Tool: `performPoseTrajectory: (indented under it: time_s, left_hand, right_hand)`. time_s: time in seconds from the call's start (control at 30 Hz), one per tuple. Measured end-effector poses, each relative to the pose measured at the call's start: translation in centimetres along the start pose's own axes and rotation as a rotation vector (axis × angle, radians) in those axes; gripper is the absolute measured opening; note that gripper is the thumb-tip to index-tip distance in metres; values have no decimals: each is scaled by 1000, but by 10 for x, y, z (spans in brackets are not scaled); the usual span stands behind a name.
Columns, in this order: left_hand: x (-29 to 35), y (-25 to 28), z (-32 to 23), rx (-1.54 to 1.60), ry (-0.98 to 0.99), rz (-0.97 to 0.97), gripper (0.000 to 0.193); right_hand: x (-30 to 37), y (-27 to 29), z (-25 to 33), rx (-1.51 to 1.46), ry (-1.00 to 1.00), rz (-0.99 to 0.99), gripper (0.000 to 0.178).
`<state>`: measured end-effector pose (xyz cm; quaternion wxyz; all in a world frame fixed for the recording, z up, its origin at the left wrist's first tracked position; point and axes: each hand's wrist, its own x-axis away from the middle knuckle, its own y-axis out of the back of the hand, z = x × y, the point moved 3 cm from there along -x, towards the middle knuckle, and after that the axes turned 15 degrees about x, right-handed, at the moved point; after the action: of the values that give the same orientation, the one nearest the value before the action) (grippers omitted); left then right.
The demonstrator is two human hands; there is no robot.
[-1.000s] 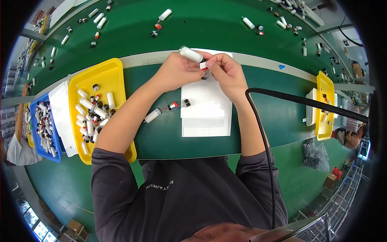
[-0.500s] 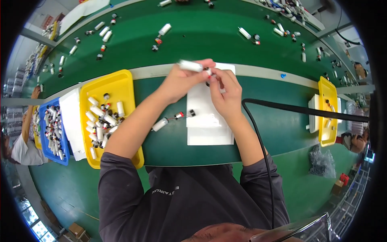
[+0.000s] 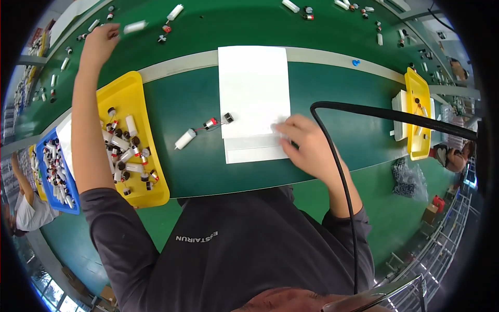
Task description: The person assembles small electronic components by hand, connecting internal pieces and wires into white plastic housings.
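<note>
My left hand point(image 3: 101, 44) reaches far out to the left over the green belt, its fingers pinched together. A motion-blurred white cylinder point(image 3: 135, 27) hangs at its fingertips; the small parts in the pinch are hidden. My right hand point(image 3: 309, 145) hovers at the right edge of a white sheet point(image 3: 254, 78), fingers half bent and apart, holding nothing visible. Left of the sheet's middle lies a wired set: a white cylinder point(image 3: 185, 139), a red-and-white piece point(image 3: 210, 123) and a black cap point(image 3: 228, 117) resting on the sheet.
A yellow tray point(image 3: 160, 182) of similar parts stands beside my left arm, with a blue tray point(image 3: 75, 200) beyond. More wired sets lie along the green belt point(image 3: 234, 26). A black cable point(image 3: 374, 110) crosses at right, near another yellow tray point(image 3: 411, 86). Another person point(image 3: 34, 210) sits far left.
My left hand has swung from above the sheet to the far left with the white cylinder. My right hand has parted from it and dropped back toward me. The whole view has shifted.
</note>
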<state>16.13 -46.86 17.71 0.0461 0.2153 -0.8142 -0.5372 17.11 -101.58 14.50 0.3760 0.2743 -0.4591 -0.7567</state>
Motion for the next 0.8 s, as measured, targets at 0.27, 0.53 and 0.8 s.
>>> performPoseTrajectory:
  time_s: [0.27,0.53,0.8]
  left_hand:
    - [-21,-121,-38,118,23,136,65]
    - [12,-130,-122,565,-171,27,34]
    - [127,-196,-268,1617,351,722,28]
  right_hand:
    - [37,-13,-5,51,-86,-2,27]
    - [39,-3,-8,85,4,27,23]
    - [34,-12,-27,-58,24,54,23]
